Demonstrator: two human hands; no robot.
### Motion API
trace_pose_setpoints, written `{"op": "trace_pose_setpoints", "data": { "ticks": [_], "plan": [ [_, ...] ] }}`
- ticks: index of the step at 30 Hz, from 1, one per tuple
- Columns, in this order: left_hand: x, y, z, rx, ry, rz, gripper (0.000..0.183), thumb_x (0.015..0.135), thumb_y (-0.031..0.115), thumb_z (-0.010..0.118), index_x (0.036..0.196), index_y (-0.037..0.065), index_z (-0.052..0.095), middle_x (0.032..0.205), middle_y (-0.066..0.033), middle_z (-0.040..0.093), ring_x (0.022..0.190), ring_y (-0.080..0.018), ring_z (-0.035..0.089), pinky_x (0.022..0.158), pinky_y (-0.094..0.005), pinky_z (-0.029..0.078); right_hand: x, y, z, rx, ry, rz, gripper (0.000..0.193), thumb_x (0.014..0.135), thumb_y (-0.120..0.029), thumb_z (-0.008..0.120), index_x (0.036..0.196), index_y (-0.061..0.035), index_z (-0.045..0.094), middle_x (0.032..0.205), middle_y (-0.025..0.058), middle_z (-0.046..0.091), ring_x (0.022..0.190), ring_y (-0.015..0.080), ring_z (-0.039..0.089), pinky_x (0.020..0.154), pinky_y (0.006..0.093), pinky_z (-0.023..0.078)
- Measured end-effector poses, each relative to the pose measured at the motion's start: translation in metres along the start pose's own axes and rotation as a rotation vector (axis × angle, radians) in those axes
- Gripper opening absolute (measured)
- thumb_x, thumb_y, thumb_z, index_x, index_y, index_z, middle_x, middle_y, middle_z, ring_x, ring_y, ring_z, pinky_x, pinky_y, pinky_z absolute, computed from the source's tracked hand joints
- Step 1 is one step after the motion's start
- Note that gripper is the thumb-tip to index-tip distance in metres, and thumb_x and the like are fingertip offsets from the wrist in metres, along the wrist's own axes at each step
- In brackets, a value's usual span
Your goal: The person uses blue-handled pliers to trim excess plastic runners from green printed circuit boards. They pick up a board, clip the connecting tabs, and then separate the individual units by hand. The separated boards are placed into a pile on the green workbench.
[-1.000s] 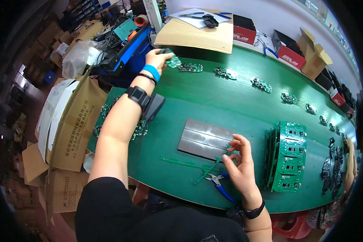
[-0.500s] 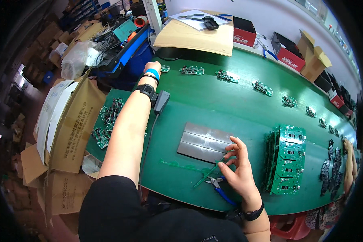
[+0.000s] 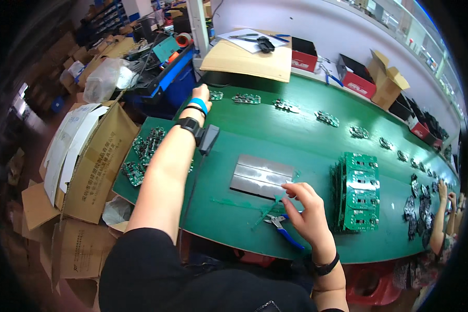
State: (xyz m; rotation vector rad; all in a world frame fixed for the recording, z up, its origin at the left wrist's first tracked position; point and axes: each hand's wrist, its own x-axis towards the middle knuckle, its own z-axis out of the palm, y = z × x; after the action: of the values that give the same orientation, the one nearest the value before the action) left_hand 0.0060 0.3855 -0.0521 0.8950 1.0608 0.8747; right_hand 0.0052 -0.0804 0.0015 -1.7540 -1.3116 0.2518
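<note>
My left hand reaches to the far left of the green table, its fingers closed at the end of a small green circuit board; the fingertips are partly hidden. Over the middle of the table, my right hand pinches a thin green strip between thumb and fingers, slightly blurred. A grey metal plate with grooves lies just beyond that hand. Blue-handled cutters rest below it, jaws apart. Another thin green strip lies left of the cutters.
Several circuit boards form a row along the table's far side. A stack of green board panels stands right. More boards are heaped beside my left forearm. Black parts and another person's hands are far right. Cardboard boxes stand left.
The view has shifted a little. My left hand stays at the board at the row's end. My right hand has turned slightly and moved up toward the metal plate with the strip.
</note>
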Motion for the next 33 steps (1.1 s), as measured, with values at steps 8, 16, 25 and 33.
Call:
{"op": "trace_pose_setpoints", "data": {
  "ticks": [8,16,25,33],
  "plan": [
    [-0.208,0.026,-0.015,0.163,-1.106,0.013,0.032,0.098,0.023,0.052,0.120,0.001,0.058,0.110,-0.0095,0.065,0.097,-0.0193,0.064,0.087,-0.0325,0.052,-0.045,-0.004,-0.077,-1.071,0.432,0.370,0.082,0.067,-0.026,0.081,0.139,-0.0163,0.043,0.131,0.0213,0.048,0.122,0.0393,0.044,0.102,0.0497,0.030],
    [-0.320,-0.042,-0.052,0.243,-1.299,-0.099,0.026,0.096,0.016,0.057,0.113,-0.002,0.063,0.098,-0.0106,0.068,0.091,-0.0160,0.065,0.085,-0.0303,0.053,-0.043,0.021,-0.098,-0.744,0.410,0.584,0.105,0.061,-0.027,0.079,0.150,-0.0224,0.025,0.133,0.0196,0.049,0.118,0.0415,0.049,0.097,0.0538,0.038],
    [-0.350,-0.071,-0.056,-0.091,-1.208,-0.260,0.037,0.097,0.021,0.057,0.128,0.001,0.053,0.118,-0.0141,0.061,0.109,-0.0214,0.060,0.096,-0.0352,0.049,-0.047,-0.023,-0.089,-0.370,0.508,0.293,0.097,0.061,-0.014,0.077,0.147,-0.0120,0.032,0.137,0.0173,0.046,0.126,0.0340,0.043,0.107,0.0446,0.031],
    [-0.363,-0.088,-0.089,-0.516,-0.730,-0.122,0.037,0.101,0.026,0.047,0.130,0.004,0.051,0.122,-0.0102,0.061,0.107,-0.0221,0.062,0.091,-0.0380,0.053,-0.020,-0.035,0.029,-0.053,0.078,-0.046,0.063,0.083,-0.017,0.069,0.139,-0.0047,0.042,0.139,0.0215,0.045,0.128,0.0381,0.043,0.105,0.0436,0.035]
  ]
}}
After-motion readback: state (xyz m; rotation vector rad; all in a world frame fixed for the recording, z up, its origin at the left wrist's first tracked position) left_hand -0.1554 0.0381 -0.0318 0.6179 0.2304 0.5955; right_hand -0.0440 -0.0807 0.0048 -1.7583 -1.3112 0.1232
